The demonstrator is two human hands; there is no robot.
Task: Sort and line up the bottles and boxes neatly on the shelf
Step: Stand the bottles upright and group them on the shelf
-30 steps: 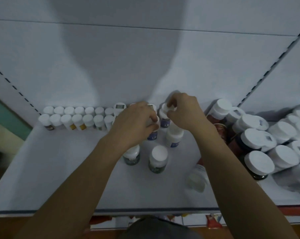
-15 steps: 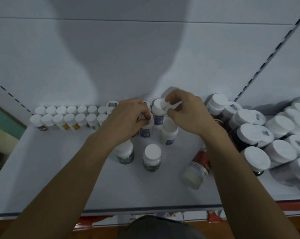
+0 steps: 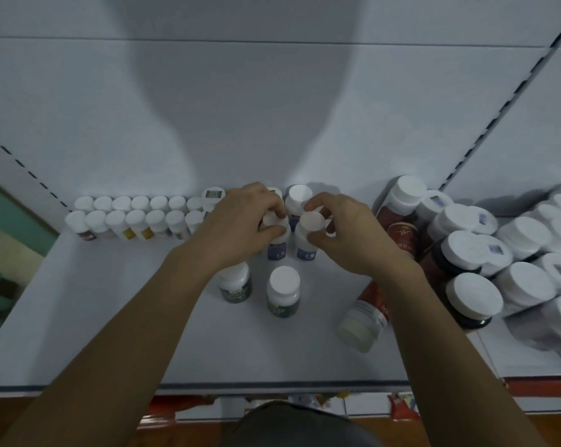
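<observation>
Left hand (image 3: pixel 240 222) grips half-hidden bottle (image 3: pixel 276 251); right hand (image 3: pixel 353 235) pinches neighbouring bottle (image 3: pixel 307 250).

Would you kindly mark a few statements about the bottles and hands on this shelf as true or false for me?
1. The left hand grips one blue-labelled bottle, and the right hand grips a second blue-labelled bottle. True.
2. The red-labelled bottle stands upright. False: it lies on its side.
3. Two green-labelled bottles stand upright on the shelf, nearer the camera than the hands. True.
4. The small bottles at the back left are scattered. False: they stand in two neat rows.
</observation>
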